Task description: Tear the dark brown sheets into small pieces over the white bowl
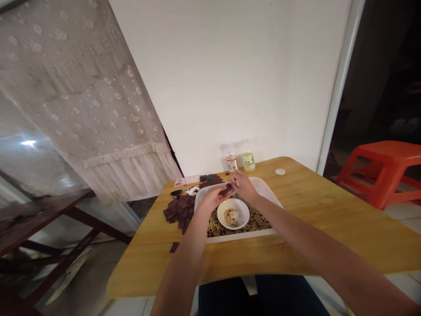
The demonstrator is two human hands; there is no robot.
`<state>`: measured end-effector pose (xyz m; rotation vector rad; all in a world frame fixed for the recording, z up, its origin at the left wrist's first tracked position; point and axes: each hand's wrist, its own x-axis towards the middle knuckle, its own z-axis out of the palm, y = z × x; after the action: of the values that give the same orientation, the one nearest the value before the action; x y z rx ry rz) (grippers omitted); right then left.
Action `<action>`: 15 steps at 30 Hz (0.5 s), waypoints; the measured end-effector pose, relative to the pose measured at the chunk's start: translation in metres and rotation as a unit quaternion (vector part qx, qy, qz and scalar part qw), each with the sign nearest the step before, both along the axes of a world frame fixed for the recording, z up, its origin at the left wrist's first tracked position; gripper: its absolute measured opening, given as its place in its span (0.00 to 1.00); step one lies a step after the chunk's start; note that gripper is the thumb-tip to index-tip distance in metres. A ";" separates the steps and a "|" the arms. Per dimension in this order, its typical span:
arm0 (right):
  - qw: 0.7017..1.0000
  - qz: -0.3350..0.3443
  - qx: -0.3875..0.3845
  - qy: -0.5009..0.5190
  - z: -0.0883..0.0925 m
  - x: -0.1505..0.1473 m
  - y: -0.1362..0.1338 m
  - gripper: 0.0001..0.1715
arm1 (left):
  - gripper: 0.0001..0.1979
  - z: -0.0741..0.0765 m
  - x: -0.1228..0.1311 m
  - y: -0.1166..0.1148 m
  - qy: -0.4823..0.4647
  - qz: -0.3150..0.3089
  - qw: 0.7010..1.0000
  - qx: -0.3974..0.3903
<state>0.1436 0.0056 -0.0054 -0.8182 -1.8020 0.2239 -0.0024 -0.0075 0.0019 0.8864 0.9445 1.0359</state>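
Observation:
Above a white tray (268,189) my two hands meet. My left hand (212,198) is closed around a small dark brown piece (226,189), which looks like one of the flat squares piled nearby. Fingers of my right hand (244,186) are pinched together at the far side of that piece; whatever they grip is too small to make out. Just below the hands, a white bowl (242,210) with some pale yellowish beads or seeds stands in the tray. Mixed yellow and dark beads or seeds (261,221) cover the tray's floor around it.
Left of the tray lies a heap of dark brown squares (180,211), with one loose square (174,247) nearer me. A pink phone (187,181), a red-labelled jar (232,163), a green-labelled bottle (249,161) and a clear lid (280,171) are farther back. An orange stool (388,164) stands right.

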 end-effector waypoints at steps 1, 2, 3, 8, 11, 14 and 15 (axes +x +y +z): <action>1.000 -0.001 -0.001 0.002 0.000 0.000 0.000 0.12 | 0.07 0.001 0.000 0.000 -0.001 0.001 1.000 -0.003; 1.000 -0.001 -0.002 0.003 0.000 0.000 0.000 0.12 | 0.07 0.002 0.000 -0.001 -0.002 0.006 1.000 -0.008; 1.000 -0.001 -0.003 0.003 0.000 0.000 0.001 0.12 | 0.07 0.003 0.001 -0.001 -0.004 0.011 1.000 -0.015; 1.000 -0.009 -0.002 0.009 0.000 0.001 0.002 0.13 | 0.07 0.012 0.003 -0.007 -0.026 0.012 0.999 -0.037; 1.000 -0.020 -0.002 0.023 0.000 0.001 0.001 0.13 | 0.11 0.013 0.004 -0.008 -0.030 0.005 0.999 -0.026; 1.000 -0.025 -0.005 0.017 -0.001 -0.002 -0.001 0.12 | 0.11 0.010 0.003 -0.006 -0.034 0.004 0.999 -0.013; 1.000 -0.015 -0.003 0.007 -0.001 -0.003 -0.001 0.12 | 0.10 0.008 0.003 -0.005 -0.037 0.005 0.999 -0.008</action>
<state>0.1407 0.0044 -0.0066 -0.8453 -1.7764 0.2153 0.0008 -0.0123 0.0104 0.8256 0.8937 1.0609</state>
